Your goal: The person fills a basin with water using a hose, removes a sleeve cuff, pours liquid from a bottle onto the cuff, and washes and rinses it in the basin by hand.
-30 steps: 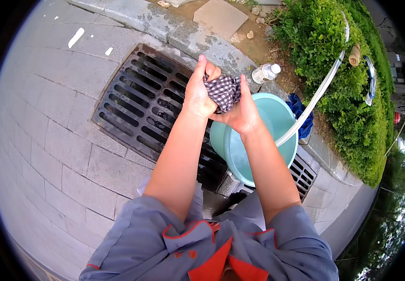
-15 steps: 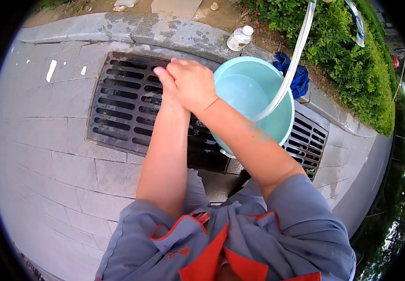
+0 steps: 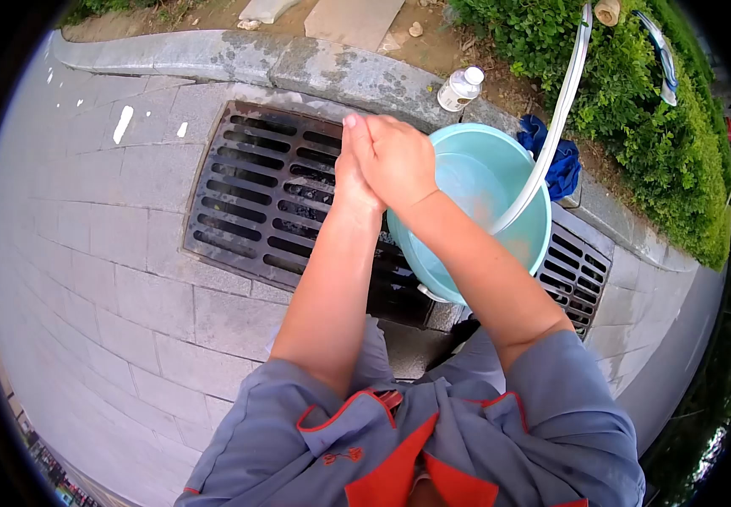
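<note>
The person's right hand (image 3: pixel 403 160) folds over the left hand (image 3: pixel 354 179), the two pressed together above a dark slotted metal drain grate (image 3: pixel 279 186); whether anything is clamped between the palms cannot be told (the back of the right hand hides it). Just right of them stands a pale turquoise round plastic bucket (image 3: pixel 509 160), partly behind the right forearm (image 3: pixel 492 266). A white hose (image 3: pixel 563 101) dips into it from the far right, near a crumpled blue cloth (image 3: pixel 562 173)
</note>
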`<state>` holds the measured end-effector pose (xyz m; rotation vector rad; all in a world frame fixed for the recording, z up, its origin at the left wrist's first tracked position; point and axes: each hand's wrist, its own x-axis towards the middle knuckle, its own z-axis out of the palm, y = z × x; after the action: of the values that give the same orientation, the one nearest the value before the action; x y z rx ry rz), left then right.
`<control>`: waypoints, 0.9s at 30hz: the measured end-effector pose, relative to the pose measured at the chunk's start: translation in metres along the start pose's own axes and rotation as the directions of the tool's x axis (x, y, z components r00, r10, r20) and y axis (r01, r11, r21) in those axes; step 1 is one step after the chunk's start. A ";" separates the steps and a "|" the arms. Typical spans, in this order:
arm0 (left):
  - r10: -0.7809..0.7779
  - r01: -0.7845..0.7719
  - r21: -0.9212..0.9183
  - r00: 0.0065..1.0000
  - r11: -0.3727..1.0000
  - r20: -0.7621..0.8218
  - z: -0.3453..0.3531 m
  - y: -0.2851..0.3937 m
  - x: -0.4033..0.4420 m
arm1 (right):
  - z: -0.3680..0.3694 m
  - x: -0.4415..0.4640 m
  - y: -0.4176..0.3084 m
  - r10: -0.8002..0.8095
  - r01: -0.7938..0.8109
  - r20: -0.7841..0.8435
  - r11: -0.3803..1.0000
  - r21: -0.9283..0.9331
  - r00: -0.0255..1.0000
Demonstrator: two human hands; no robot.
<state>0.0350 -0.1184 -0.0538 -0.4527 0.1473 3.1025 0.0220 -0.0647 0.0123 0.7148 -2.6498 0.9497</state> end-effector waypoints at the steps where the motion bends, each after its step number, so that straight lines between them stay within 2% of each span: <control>1: -0.008 0.017 -0.053 0.986 0.998 0.166 -0.017 0.003 0.002 | -0.008 -0.024 -0.024 -0.072 0.067 0.113 0.997 0.048 0.991; 2: -0.096 0.149 -0.127 0.932 0.981 0.350 -0.028 0.009 0.008 | -0.005 -0.026 -0.025 -0.127 0.128 0.095 0.992 0.000 0.987; 3: -0.091 0.129 -0.103 0.945 0.986 0.313 -0.029 0.007 0.010 | 0.000 -0.030 -0.024 -0.178 0.182 0.079 0.982 -0.047 0.981; 4: 0.007 0.005 -0.054 0.976 0.999 0.219 -0.027 0.002 0.004 | 0.003 -0.036 -0.024 -0.215 0.221 0.066 0.971 -0.093 0.974; 5: 0.116 -0.118 0.007 0.984 0.993 0.132 -0.023 -0.005 0.000 | 0.006 -0.015 -0.005 -0.023 0.014 0.120 0.997 0.077 0.993; 6: 0.116 -0.082 0.104 0.920 0.991 -0.374 0.034 -0.001 0.000 | 0.002 0.011 0.013 0.154 -0.164 0.150 0.985 0.057 0.977; 7: 0.000 0.012 0.059 0.980 0.998 -0.199 0.009 0.005 0.004 | -0.006 0.031 0.026 0.324 -0.333 0.171 0.942 0.031 0.931; 10: 0.025 -0.013 0.085 0.990 0.996 -0.141 0.043 0.004 -0.011 | 0.009 0.021 0.054 0.505 -0.490 0.101 0.737 0.466 0.857; 11: 0.068 -0.057 0.079 0.987 0.995 -0.145 0.042 0.006 -0.008 | 0.001 0.012 0.056 0.579 -0.652 0.375 0.397 0.646 0.724; 12: 0.122 -0.105 0.116 0.981 0.988 -0.151 0.042 0.009 -0.004 | -0.024 -0.002 0.035 0.516 -0.744 0.642 -0.012 0.668 0.567; 13: 0.176 -0.152 0.154 0.972 0.976 -0.156 0.044 0.012 -0.002 | -0.037 -0.010 0.025 0.327 -0.745 0.846 -0.408 0.528 0.421; 14: 0.214 -0.185 0.179 0.964 0.966 -0.160 0.047 0.013 -0.004 | -0.031 -0.015 0.030 0.331 -0.723 0.825 -0.402 0.562 0.457; 15: 0.210 -0.165 0.292 0.969 0.942 -0.131 0.035 0.017 -0.002 | -0.027 -0.022 0.035 0.350 -0.694 0.797 -0.396 0.602 0.492; 16: 0.157 -0.106 0.315 0.977 0.943 -0.142 0.017 0.023 0.002 | -0.029 -0.020 0.034 0.464 -0.640 0.627 -0.153 0.753 0.626; 17: 0.099 -0.048 0.337 0.986 0.940 -0.136 0.010 0.020 0.010 | -0.022 -0.019 0.042 0.528 -0.556 0.398 0.177 0.812 0.750; 18: 0.039 0.040 0.288 0.964 0.957 -0.263 0.037 0.011 0.000 | -0.028 -0.015 0.044 0.440 -0.367 0.058 0.660 0.655 0.896; 19: -0.019 0.121 0.238 0.920 0.964 -0.392 0.060 0.007 -0.016 | -0.034 -0.013 0.041 0.187 -0.131 -0.187 0.952 0.275 0.964; 20: -0.137 0.166 0.184 0.977 0.969 -0.161 0.032 0.012 -0.008 | -0.040 -0.015 0.030 0.040 -0.006 -0.157 0.978 0.211 0.987; 21: -0.228 0.215 0.136 0.970 0.967 0.081 0.005 0.017 0.000 | -0.043 -0.020 0.015 -0.109 0.126 -0.110 0.980 0.157 0.988; 22: -0.202 0.191 0.225 0.979 0.955 0.026 0.034 0.003 -0.017 | -0.043 -0.032 -0.002 -0.190 0.202 -0.082 0.961 0.189 0.978; 23: -0.264 0.271 0.123 0.962 0.955 -0.073 0.039 0.005 -0.016 | -0.041 -0.041 -0.012 -0.271 0.276 -0.052 0.933 0.230 0.961; 24: -0.359 0.354 0.055 0.924 0.933 0.136 0.017 0.009 -0.002 | -0.036 -0.043 -0.012 -0.297 0.302 -0.056 0.935 0.184 0.953; 25: -0.416 0.440 0.005 0.844 0.898 0.338 -0.008 0.013 0.011 | -0.028 -0.046 -0.010 -0.321 0.326 -0.057 0.934 0.147 0.945; 26: -0.331 0.330 0.076 0.850 0.941 0.409 -0.011 0.005 0.008 | -0.020 -0.049 -0.009 -0.344 0.348 -0.056 0.930 0.119 0.937; 27: 0.149 -0.240 0.149 0.879 0.959 0.453 -0.002 -0.019 -0.009 | -0.010 -0.033 0.006 -0.190 0.191 -0.026 0.979 0.072 0.981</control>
<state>0.0443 -0.0994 -0.0545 0.2890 0.5251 3.2329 0.0475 -0.0429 0.0044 0.9527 -2.4864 0.9989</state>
